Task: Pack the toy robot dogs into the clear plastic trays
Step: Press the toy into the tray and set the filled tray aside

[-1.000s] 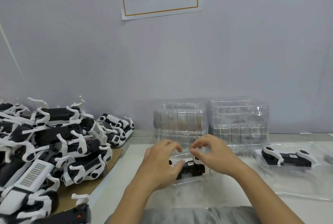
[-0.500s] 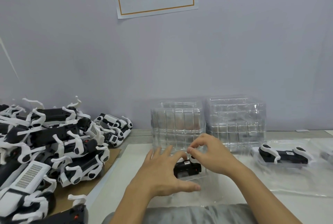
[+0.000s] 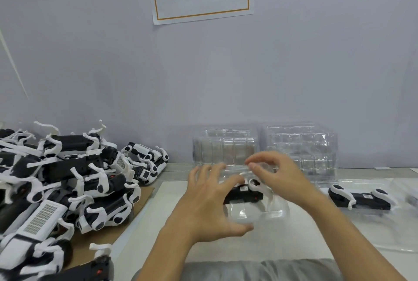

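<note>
Nearest the camera, the left hand has opened since a moment ago: its fingers, earlier curled against the toy robot dog, are now spread and straight, hovering just over the near-left end of the clear plastic tray. Its grip is wide and holds nothing. The dog lies on its side inside that tray, black body along the tray with a white leg joint showing at its right end, so this piece looks seated and the hands appear to be letting go. Motion blur softens both hands, and whether the left palm touches the tray cannot be told.

Just beyond, the right hand has risen a little off the dog; thumb and forefinger stay close together in a narrow, pinch-like grip, but whether they hold anything cannot be told.

To the right on the table, a second dog already sits in another tray. To the left, a heap of unpacked dogs waits. Farthest back, two stacks of empty trays stand against the wall.
</note>
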The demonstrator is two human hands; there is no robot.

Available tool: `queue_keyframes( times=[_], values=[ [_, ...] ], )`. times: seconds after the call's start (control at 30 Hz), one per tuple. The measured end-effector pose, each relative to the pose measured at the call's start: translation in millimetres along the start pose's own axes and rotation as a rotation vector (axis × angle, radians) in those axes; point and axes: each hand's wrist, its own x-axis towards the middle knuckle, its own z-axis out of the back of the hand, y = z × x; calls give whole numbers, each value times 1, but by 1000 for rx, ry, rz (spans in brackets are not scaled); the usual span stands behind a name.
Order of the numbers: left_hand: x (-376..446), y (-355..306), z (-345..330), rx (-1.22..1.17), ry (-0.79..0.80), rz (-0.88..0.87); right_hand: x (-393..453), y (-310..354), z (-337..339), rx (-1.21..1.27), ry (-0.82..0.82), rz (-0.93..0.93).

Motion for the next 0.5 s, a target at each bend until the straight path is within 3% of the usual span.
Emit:
queue_keyframes(
  times=[0.23, 0.5],
  values=[
    [6, -13, 20, 266, -396, 16, 0, 32, 28, 81, -41, 82],
    [19, -19, 33, 296, -401, 32, 1, 40, 24, 56, -173, 141]
  ],
)
